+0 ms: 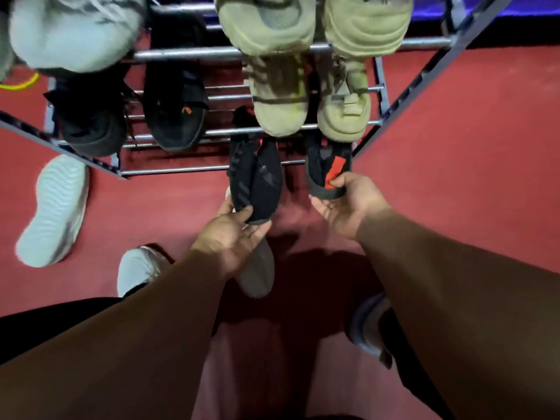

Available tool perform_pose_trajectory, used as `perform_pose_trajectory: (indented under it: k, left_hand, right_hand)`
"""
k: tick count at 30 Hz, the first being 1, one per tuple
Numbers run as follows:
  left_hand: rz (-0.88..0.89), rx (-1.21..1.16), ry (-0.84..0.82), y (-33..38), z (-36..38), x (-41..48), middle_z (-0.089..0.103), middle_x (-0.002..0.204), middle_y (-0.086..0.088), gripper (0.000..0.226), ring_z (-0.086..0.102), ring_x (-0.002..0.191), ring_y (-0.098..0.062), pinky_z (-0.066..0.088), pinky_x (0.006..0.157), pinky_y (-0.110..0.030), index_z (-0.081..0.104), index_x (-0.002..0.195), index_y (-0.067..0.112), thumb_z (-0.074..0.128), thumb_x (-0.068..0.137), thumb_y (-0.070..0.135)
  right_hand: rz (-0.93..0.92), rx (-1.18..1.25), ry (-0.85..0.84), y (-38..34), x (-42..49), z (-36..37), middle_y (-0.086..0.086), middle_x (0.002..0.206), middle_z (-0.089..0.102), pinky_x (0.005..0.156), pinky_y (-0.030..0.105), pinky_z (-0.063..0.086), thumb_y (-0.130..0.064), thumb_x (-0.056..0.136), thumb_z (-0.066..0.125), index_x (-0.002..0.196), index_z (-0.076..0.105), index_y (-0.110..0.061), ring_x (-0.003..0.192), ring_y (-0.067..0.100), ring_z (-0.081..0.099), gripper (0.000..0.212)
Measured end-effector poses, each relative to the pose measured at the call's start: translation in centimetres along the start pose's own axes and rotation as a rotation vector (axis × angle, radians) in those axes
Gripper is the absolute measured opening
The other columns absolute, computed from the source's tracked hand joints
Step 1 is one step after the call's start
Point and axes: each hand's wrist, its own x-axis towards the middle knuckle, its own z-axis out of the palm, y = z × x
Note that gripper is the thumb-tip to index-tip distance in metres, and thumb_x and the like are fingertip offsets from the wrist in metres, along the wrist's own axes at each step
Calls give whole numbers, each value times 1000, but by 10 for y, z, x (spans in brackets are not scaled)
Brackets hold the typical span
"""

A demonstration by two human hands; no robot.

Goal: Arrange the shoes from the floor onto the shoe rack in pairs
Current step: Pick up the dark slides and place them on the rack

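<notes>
Left hand and right hand reach to the lowest shelf of a metal shoe rack. The left grips one black shoe by its heel, and the right pinches the second black shoe by its red-tabbed heel.

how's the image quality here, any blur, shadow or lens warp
Head view: dim, warm light; the pale shoe at top left is blurred; a dark shadow pools on the red floor near frame centre; the wide-angle lens splays the side frames of the rack.

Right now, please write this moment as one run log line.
left hand: grips left black sneaker | right hand: grips right black sneaker | place: bottom rack tier
</notes>
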Motion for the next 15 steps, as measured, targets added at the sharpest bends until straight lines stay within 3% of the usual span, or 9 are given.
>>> perform_pose_trajectory:
  k: [4, 7, 9, 11, 15]
  left_hand:
    - [25, -2, -48, 13, 16, 25, 70, 121, -6, 46, 70, 94, -21, 62, 75, -32, 54, 139, 26, 41, 104, -1]
    - [28, 48, -73, 21, 21, 36, 66, 133, -4, 47, 70, 99, -18, 59, 79, -32, 51, 143, 28, 43, 104, 2]
    - [28, 51, -80, 21, 22, 41, 66, 134, -2, 48, 69, 105, -19, 58, 79, -32, 50, 143, 30, 42, 105, 3]
    - [37, 51, -89, 19, 23, 44, 66, 134, -1, 47, 69, 110, -20, 58, 80, -32, 50, 142, 31, 41, 105, 4]
    - [57, 17, -121, 18, 30, 55, 68, 131, 0, 48, 70, 109, -20, 58, 86, -34, 52, 141, 32, 42, 104, 4]
  right_hand:
    - [-36, -5, -23, -26, 36, 11, 10, 98, 65, 79, 35, 57, -13, 93, 51, 108, 60, -10, 87, 24, 65, 18]
    - [48, -152, 24, -23, 55, 12, 17, 126, 57, 75, 44, 59, -31, 100, 59, 138, 52, -15, 110, 35, 64, 42]
    - [73, -162, 37, -17, 64, 7, 18, 141, 53, 71, 46, 58, -37, 103, 55, 152, 39, -20, 116, 39, 63, 54]
    - [64, -123, 43, -13, 69, 3, 16, 144, 53, 67, 44, 57, -41, 104, 53, 155, 36, -21, 110, 36, 66, 57]
    - [21, -85, 58, -16, 76, 3, 13, 141, 58, 64, 40, 56, -46, 105, 49, 150, 46, -18, 92, 28, 68, 53]
